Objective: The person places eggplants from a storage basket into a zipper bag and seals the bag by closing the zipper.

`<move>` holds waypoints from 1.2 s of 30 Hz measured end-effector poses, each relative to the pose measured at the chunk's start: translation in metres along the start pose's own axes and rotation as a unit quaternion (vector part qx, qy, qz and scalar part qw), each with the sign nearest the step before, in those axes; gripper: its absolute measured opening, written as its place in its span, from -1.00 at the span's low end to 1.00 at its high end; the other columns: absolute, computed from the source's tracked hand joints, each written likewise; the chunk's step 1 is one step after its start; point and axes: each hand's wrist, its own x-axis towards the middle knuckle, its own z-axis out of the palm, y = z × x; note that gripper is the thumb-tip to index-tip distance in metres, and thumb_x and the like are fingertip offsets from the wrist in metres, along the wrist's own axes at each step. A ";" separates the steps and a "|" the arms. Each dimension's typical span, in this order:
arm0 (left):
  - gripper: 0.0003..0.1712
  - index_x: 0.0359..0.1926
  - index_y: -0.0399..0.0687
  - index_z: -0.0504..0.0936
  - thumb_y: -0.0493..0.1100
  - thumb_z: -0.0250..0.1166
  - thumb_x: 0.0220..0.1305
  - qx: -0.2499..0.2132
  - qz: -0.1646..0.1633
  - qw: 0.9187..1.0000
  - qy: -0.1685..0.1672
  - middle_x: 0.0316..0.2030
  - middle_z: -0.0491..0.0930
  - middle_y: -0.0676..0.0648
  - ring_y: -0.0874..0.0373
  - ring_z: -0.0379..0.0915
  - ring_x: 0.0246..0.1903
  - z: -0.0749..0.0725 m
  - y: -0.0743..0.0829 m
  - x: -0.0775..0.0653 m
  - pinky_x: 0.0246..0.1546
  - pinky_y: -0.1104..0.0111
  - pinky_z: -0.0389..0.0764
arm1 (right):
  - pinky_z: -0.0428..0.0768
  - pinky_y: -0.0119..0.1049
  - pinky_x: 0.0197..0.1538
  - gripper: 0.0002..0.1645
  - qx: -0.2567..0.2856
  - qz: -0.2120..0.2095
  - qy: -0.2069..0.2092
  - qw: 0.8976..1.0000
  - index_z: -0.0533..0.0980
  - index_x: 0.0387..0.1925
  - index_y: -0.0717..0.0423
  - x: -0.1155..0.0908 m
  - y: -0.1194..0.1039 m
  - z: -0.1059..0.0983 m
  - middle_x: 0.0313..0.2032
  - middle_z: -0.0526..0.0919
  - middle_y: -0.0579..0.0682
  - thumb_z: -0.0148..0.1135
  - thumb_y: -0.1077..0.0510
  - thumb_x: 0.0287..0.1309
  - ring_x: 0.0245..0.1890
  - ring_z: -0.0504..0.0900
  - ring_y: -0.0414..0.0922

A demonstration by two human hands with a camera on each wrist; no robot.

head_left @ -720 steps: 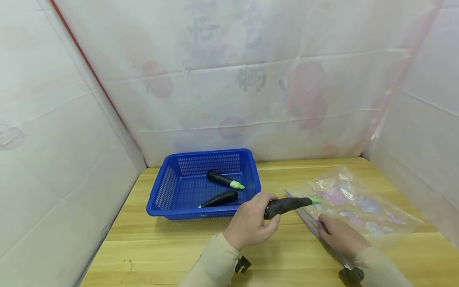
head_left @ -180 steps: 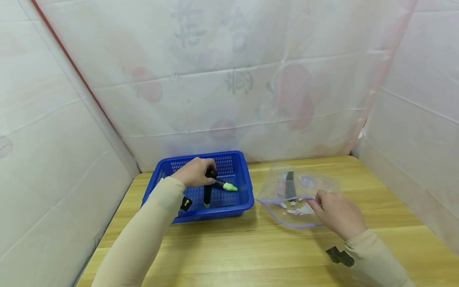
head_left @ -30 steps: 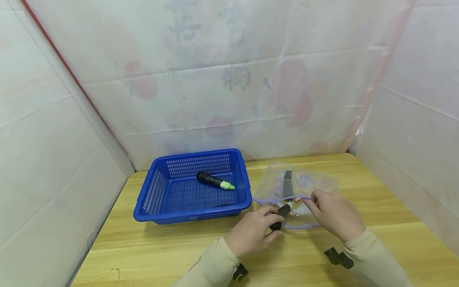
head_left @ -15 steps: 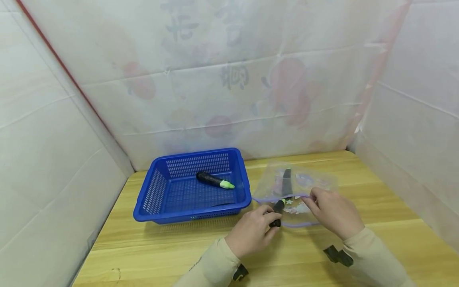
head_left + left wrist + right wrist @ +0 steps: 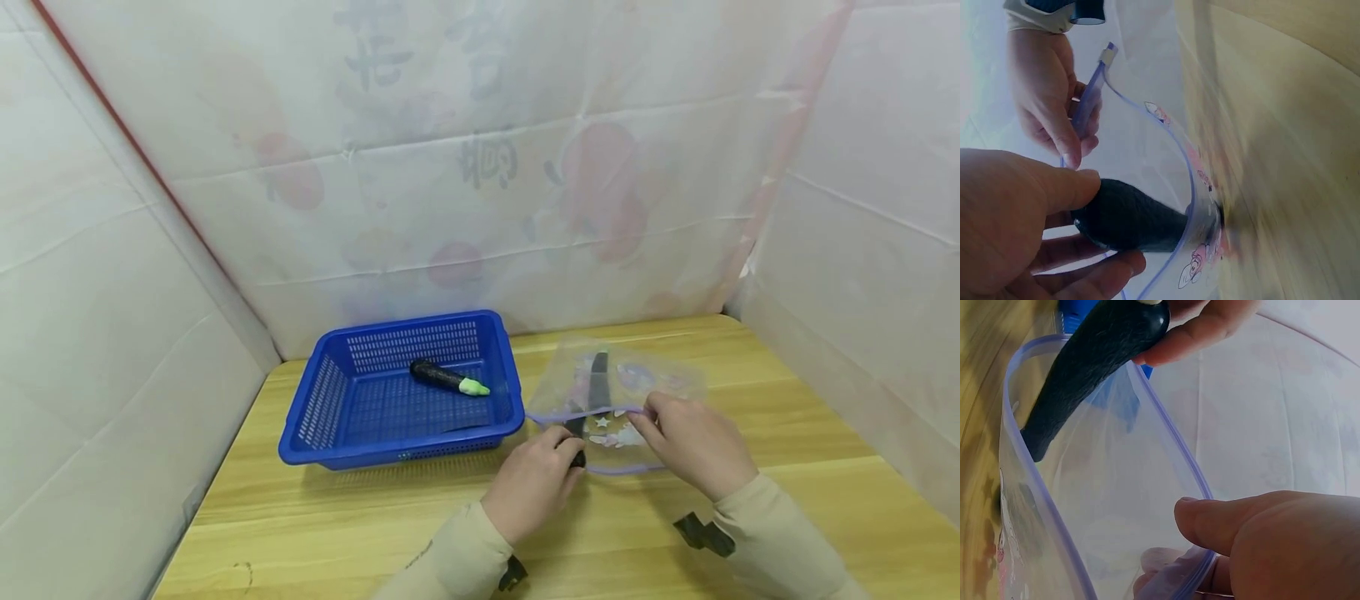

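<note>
My left hand (image 5: 534, 482) grips a dark eggplant (image 5: 1132, 215) by its thick end. The narrow end reaches through the mouth of a clear zip bag (image 5: 1129, 487) with a purple rim and printed pictures. My right hand (image 5: 693, 437) pinches that rim between thumb and fingers, keeping the mouth spread, as the right wrist view shows. Another eggplant (image 5: 600, 383) lies inside the bag, seen through the plastic. A third eggplant (image 5: 438, 376) with a green stem end lies in the blue basket (image 5: 307, 454), left of the bag.
A dark sliver (image 5: 465, 429) shows low inside the basket, mostly hidden by its front wall. The wooden table (image 5: 337, 542) carries everything. White printed sheeting (image 5: 480, 167) hangs behind the table and along both sides. A slider (image 5: 1107, 56) sits on the bag's rim.
Since 24 seconds ago an eggplant has gone into the bag. My left hand took another from the basket, and over the last second its narrow end has slid into the bag's mouth. The right hand keeps its pinch.
</note>
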 end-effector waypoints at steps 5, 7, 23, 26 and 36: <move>-0.68 -0.13 -0.10 0.61 -0.09 0.35 0.08 0.047 -0.008 0.999 0.014 -0.28 0.51 0.01 0.23 0.45 -0.37 0.002 0.005 0.002 -0.36 0.51 0.51 | 0.13 -0.37 -0.76 -0.58 -0.003 -0.006 0.007 1.000 0.24 -0.70 -0.06 0.000 0.000 0.001 -0.79 0.18 -0.18 0.14 -0.01 0.19 -0.81 0.13 -0.26; -0.70 -0.16 -0.09 0.62 -0.08 0.36 0.07 0.065 -0.009 0.998 0.017 -0.31 0.50 0.01 0.23 0.44 -0.41 0.004 0.007 0.004 -0.42 0.50 0.51 | 0.13 -0.37 -0.75 -0.59 -0.004 -0.008 0.007 1.000 0.24 -0.69 -0.06 0.000 0.000 0.002 -0.79 0.18 -0.18 0.14 -0.01 0.18 -0.81 0.14 -0.26; -0.79 -0.22 0.04 0.62 -0.11 0.36 0.06 0.069 -0.019 0.997 -0.016 -0.34 0.46 0.02 0.25 0.40 -0.49 0.023 0.011 0.013 -0.54 0.48 0.49 | 0.14 -0.37 -0.75 -0.62 -0.001 -0.004 0.001 1.000 0.27 -0.67 -0.06 -0.001 -0.003 0.002 -0.78 0.21 -0.19 0.18 0.01 0.16 -0.80 0.16 -0.26; -0.80 -0.20 0.08 0.63 -0.15 0.33 0.09 0.068 -0.030 0.997 -0.030 -0.31 0.48 0.00 0.24 0.42 -0.52 0.027 0.011 0.015 -0.60 0.46 0.48 | 0.15 -0.37 -0.75 -0.62 -0.003 -0.001 -0.006 1.000 0.27 -0.67 -0.06 -0.002 -0.002 0.003 -0.78 0.21 -0.19 0.16 0.00 0.17 -0.80 0.16 -0.26; -0.80 -0.19 0.02 0.64 -0.24 0.29 0.11 0.060 -0.054 0.995 -0.055 -0.22 0.52 -0.07 0.20 0.51 -0.43 0.042 0.008 0.018 -0.46 0.44 0.55 | 0.18 -0.37 -0.74 -0.64 0.004 0.006 -0.018 1.000 0.29 -0.66 -0.06 -0.001 -0.004 0.003 -0.76 0.24 -0.19 0.14 0.00 0.18 -0.79 0.18 -0.25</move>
